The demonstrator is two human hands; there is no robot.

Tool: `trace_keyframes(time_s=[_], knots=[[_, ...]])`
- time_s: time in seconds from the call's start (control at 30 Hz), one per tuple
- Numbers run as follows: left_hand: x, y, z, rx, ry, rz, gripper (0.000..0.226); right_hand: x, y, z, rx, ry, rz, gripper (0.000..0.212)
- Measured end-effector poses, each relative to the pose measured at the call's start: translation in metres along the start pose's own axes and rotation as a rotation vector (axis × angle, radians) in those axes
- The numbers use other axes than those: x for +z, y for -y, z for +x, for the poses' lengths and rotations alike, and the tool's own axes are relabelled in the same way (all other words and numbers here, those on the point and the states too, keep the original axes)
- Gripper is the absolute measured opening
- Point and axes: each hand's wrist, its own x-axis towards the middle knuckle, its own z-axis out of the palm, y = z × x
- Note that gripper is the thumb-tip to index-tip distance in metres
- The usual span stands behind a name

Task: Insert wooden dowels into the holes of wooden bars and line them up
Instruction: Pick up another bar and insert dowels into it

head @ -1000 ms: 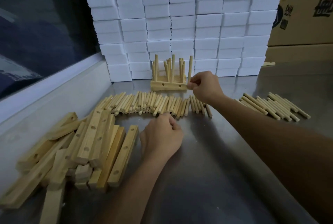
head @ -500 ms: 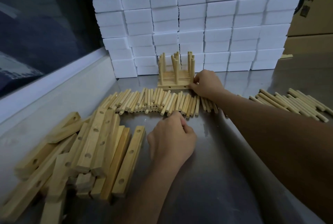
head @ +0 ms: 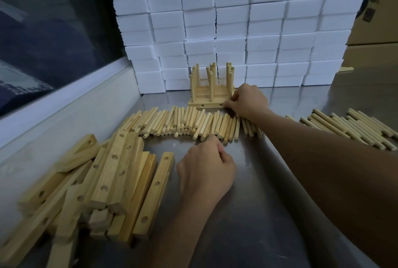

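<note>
Your right hand (head: 247,100) pinches the right end of the nearest pale wooden bar with upright dowels (head: 207,105); your left hand (head: 206,170), curled, rests before the row of loose round wooden dowels (head: 183,123), apparently empty.

No readable text anywhere in the head view. The only printing sits on the cardboard box (head: 375,7) at the far right edge: dark marks, partly cut off by the frame and too blurred to make out as characters or a brand. The white foam blocks (head: 232,19) stacked at the back carry no lettering, and the wooden bars (head: 120,181) and dowels (head: 189,121) on the table show no stamps, numbers or labels.
</note>
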Motion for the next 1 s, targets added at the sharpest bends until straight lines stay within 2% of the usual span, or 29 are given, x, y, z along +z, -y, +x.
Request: trace_keyframes(time_s=[0.17, 0.43, 0.73, 0.87, 1.0], knots=[[0.002, 0.001, 0.002, -0.008, -0.005, 0.008, 0.006, -0.007, 0.006, -0.002, 0.027, 0.026, -0.037, 0.029], [0.001, 0.0, 0.002, -0.03, 0.0, 0.017, 0.007, -0.025, 0.008, -0.042, -0.012, -0.101, 0.02, 0.021], [-0.001, -0.002, -0.002, -0.001, 0.0, 0.041, 0.006, -0.059, 0.001, -0.125, -0.079, -0.259, 0.271, 0.013], [-0.002, -0.001, -0.007, 0.067, -0.003, 0.063, 0.008, -0.063, -0.023, -0.162, -0.046, -0.165, 0.287, 0.017], [-0.004, 0.0, -0.011, 0.135, -0.031, 0.079, 0.009, -0.068, -0.032, -0.168, 0.014, -0.167, 0.368, 0.023]])
